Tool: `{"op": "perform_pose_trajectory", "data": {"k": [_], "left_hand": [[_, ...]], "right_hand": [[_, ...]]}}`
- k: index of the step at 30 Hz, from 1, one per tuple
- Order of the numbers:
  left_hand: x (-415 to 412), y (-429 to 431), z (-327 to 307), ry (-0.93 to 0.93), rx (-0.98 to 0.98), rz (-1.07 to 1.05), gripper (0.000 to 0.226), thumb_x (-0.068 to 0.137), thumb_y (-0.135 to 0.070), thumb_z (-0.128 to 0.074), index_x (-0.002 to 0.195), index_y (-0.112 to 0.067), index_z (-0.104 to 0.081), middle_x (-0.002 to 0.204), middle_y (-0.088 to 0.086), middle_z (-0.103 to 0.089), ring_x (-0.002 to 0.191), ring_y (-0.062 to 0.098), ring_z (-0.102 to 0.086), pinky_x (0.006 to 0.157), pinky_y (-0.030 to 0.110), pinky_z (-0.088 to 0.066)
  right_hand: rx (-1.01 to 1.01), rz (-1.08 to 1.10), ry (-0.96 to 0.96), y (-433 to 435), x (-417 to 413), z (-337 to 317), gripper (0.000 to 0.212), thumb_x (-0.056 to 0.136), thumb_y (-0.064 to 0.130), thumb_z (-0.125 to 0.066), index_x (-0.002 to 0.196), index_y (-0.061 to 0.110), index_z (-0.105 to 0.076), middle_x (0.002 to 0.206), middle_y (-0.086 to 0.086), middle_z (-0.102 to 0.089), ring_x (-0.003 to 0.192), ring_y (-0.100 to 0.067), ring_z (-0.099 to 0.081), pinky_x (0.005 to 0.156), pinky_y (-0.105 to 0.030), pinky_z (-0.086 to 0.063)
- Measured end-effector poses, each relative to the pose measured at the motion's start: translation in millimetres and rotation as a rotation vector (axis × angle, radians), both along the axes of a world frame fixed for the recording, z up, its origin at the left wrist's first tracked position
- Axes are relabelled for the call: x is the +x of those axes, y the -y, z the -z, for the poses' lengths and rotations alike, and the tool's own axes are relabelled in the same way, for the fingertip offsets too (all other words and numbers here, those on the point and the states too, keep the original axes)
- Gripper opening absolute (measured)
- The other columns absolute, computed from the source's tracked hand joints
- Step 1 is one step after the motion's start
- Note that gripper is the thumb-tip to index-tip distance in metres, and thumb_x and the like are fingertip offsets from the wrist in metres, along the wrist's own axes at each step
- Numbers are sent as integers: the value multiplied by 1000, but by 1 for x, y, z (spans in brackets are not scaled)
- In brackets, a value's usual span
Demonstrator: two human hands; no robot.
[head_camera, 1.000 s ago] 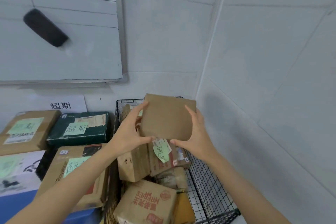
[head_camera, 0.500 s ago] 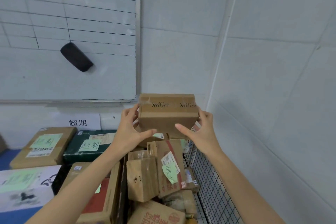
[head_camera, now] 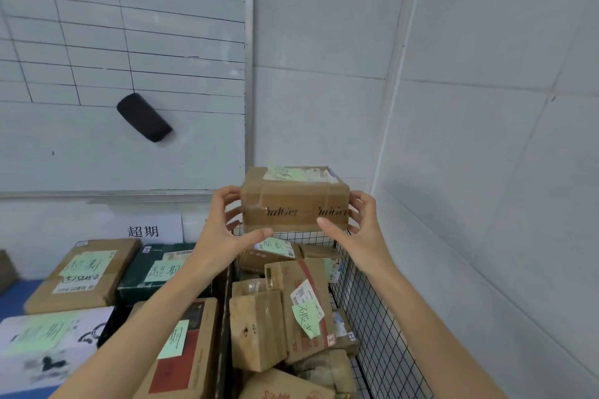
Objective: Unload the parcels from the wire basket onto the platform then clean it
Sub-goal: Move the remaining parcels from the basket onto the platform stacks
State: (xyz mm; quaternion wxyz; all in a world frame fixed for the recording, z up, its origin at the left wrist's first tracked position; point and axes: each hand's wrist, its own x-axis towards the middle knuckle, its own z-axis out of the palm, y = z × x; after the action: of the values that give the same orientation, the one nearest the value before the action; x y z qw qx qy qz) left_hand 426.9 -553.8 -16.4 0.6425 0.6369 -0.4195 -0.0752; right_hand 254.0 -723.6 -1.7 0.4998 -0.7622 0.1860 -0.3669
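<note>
Head view: my left hand [head_camera: 227,227] and right hand [head_camera: 359,227] grip brown taped cardboard parcel [head_camera: 295,204] by its ends, over far edge of black wire basket [head_camera: 372,317]; keep level, carry to blue platform [head_camera: 13,300]

The wire basket [head_camera: 372,317] stands in the room's corner. The right wall [head_camera: 486,204] runs close beside its mesh side and the back wall [head_camera: 314,107] rises behind its far edge, so both ways are shut. Inside, parcels [head_camera: 257,330] stand packed and touching, with only narrow gaps, so entry is from above. The held box [head_camera: 295,201], gripped at its ends by the left hand [head_camera: 223,223] and right hand [head_camera: 359,227], fills the air over the far edge. Leftward the air is open above the platform [head_camera: 13,301], which is crowded with labelled boxes [head_camera: 84,272] except for a bare blue strip at its left edge. Behind it, an eraser [head_camera: 143,117] juts from the whiteboard [head_camera: 64,155].
</note>
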Motion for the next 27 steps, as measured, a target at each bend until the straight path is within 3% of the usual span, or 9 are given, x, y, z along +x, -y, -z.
{"op": "perform_pose_trajectory", "data": {"k": [3, 5, 7, 11, 13, 18, 22, 25, 27], "left_hand": [[-1, 0, -2, -17, -32, 3, 83, 67, -15, -85, 129, -35, -34, 125, -21, -45, 118, 4, -52, 83, 4, -45], [-2, -1, -4, -24, -59, 13, 91, 62, -19, -84, 136, -34, -33, 124, -16, -47, 117, 9, -55, 83, 7, -48], [-1, -2, -4, -14, -72, 18, 100, 59, -28, -89, 141, -37, -32, 126, -9, -48, 121, 12, -54, 87, 13, -51], [-2, -3, -4, 15, -67, -5, 88, 51, -52, -86, 122, -69, -37, 136, -5, -45, 127, 7, -50, 99, 25, -48], [-3, -2, -4, 25, -55, -18, 85, 53, -49, -87, 116, -74, -36, 137, -7, -44, 126, 1, -47, 98, 21, -45], [-2, -3, -3, 25, -57, -49, 82, 63, -36, -83, 127, -48, -35, 135, -20, -46, 118, -11, -46, 87, 11, -41], [-2, -6, 0, -24, -74, -71, 77, 66, -36, -80, 130, -39, -37, 127, -30, -46, 117, -3, -50, 84, 20, -49], [-3, -6, 6, -34, -86, -108, 73, 74, -26, -81, 130, -39, -36, 126, -28, -48, 114, 0, -52, 85, 28, -53], [-6, -6, 9, -34, -86, -118, 79, 72, -30, -81, 133, -42, -33, 127, -31, -45, 111, 1, -53, 80, 26, -52]], "right_hand": [[-8, -16, -2, -1, 0, -2, 85, 67, 40, -83, 136, 37, -33, 127, 20, -47, 118, 2, -51, 103, -30, -49], [-15, -33, -7, -1, 1, -2, 103, 59, 51, -84, 144, 40, -27, 131, 14, -46, 124, -7, -51, 104, -35, -49], [-34, -37, -22, -3, 1, -1, 110, 58, 54, -83, 150, 39, -25, 132, 11, -44, 127, -6, -48, 106, -32, -46], [-66, -27, -30, -6, 3, -3, 83, 72, 33, -83, 138, 41, -34, 124, 17, -39, 110, 19, -45, 88, -3, -45], [-70, -19, -19, -6, 4, -1, 85, 72, 32, -83, 142, 37, -35, 127, 15, -38, 112, 19, -42, 90, -6, -45], [-90, 9, 28, -9, 6, 0, 75, 77, 24, -82, 136, 36, -36, 139, 10, -38, 120, 10, -44, 91, -3, -42], [-126, 13, 44, -9, 8, 0, 66, 83, 24, -78, 129, 49, -37, 139, 21, -40, 124, 13, -41, 96, -10, -38], [-92, 9, 65, -10, 9, 1, 64, 89, 18, -73, 133, 47, -36, 134, 31, -43, 120, 22, -38, 103, -19, -40], [-84, 15, 69, -9, 10, 2, 60, 92, 16, -68, 134, 46, -37, 134, 30, -45, 123, 19, -39, 106, -25, -44]]}}
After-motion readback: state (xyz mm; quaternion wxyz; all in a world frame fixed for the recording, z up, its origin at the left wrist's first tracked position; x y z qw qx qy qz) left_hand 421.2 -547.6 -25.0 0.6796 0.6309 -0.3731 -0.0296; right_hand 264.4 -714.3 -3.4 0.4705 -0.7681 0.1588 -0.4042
